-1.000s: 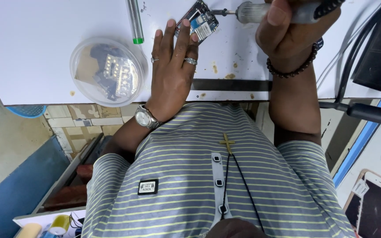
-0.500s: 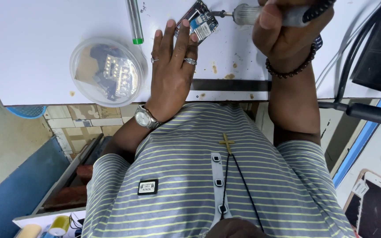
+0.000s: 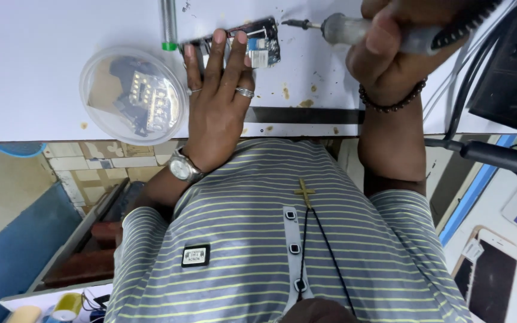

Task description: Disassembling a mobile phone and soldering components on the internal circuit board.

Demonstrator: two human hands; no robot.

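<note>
My left hand point(image 3: 218, 96) lies flat on the white table point(image 3: 43, 72), fingers spread, pressing down on a small circuit board point(image 3: 258, 45) with a blue part on it. My right hand point(image 3: 399, 51) grips a soldering iron point(image 3: 342, 29) by its grey and black handle. The iron's metal tip points left and sits just to the right of the board's upper corner. Rings show on my left fingers, a watch on that wrist, and a bead bracelet on my right wrist.
A clear round plastic lid point(image 3: 131, 94) with small electronic parts sits left of my left hand. A metal tube with a green end point(image 3: 168, 24) lies beside the board. Black equipment and cables point(image 3: 504, 66) stand at the right. Phones point(image 3: 498, 281) lie at lower right.
My right hand has shifted slightly with the soldering iron, keeping the tip near the board. My left hand stays pressed on the board.
</note>
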